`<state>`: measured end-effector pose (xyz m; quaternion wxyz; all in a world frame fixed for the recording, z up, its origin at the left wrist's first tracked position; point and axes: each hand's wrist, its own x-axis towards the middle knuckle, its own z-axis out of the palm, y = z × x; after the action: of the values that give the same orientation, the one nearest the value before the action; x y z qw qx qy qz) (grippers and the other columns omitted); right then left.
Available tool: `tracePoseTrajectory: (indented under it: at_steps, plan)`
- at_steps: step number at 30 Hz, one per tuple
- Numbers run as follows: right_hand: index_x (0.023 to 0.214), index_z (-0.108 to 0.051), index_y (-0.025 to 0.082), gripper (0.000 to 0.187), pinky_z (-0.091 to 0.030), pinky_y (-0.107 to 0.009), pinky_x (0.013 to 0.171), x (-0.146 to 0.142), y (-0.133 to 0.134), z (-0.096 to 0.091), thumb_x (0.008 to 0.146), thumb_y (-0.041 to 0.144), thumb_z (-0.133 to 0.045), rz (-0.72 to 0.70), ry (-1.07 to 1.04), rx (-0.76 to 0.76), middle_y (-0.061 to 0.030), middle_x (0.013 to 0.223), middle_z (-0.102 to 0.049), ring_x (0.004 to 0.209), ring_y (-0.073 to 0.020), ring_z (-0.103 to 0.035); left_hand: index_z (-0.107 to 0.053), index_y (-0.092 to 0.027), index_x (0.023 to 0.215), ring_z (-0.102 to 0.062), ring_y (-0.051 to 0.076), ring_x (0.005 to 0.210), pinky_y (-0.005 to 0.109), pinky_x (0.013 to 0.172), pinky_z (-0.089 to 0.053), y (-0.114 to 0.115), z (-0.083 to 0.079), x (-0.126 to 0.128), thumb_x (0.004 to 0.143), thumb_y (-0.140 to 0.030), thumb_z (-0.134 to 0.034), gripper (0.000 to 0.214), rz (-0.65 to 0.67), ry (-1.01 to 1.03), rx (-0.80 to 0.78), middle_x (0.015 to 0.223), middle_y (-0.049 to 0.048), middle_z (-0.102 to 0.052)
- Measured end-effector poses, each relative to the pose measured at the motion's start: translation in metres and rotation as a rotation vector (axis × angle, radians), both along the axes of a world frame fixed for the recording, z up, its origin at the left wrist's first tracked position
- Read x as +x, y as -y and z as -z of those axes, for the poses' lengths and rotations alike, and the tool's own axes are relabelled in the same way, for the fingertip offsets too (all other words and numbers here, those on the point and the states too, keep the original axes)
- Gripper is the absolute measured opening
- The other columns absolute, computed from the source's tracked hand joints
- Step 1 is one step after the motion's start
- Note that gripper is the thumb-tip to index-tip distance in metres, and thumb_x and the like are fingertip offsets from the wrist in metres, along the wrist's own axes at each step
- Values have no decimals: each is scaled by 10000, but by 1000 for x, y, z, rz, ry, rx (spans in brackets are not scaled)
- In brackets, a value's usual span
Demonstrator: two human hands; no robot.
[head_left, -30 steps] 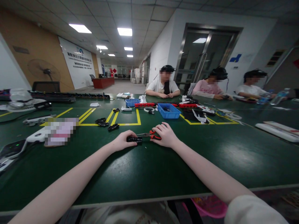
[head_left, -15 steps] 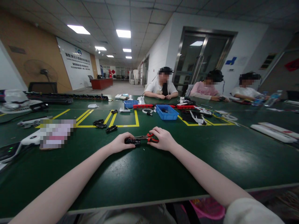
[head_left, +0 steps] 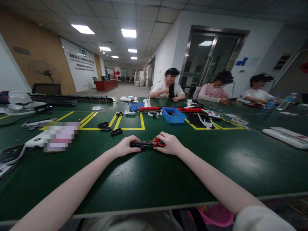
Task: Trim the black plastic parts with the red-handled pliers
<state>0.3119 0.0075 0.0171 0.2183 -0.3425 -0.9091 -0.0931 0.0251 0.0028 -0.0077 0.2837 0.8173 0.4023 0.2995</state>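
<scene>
One black part (head_left: 142,147), pinched in my left hand (head_left: 125,146) above green table (head_left: 168,179) | one pair of pliers (head_left: 159,145), gripped in my right hand (head_left: 170,144), nose at part; work seemingly unfinished | several loose black pieces (head_left: 116,132) beyond, done or waiting: cannot tell.

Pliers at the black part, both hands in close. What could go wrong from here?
1. The left hand has its fingertips close to the nose of the red-handled pliers, so a slip might pinch them.
2. The black part appears steadied only by that hand, with no clamp visible; it could twist under force.
3. A small white bit lies loose nearby and might get swept away.
</scene>
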Motion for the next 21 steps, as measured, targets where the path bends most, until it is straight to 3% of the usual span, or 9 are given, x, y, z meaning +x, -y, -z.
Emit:
tracePoseTrajectory:
  at_steps: [21]
  plan:
    - [1007, -601, 194, 358, -484, -298, 688, 2, -2, 4, 805, 480, -674, 24, -13, -42, -70, 999, -616, 792, -175, -614, -650, -183, 1045, -617, 219, 936, 340, 840, -477, 0, -1, 1, 758, -396, -741, 369, 7, -11, -14, 1013, 43, -653]
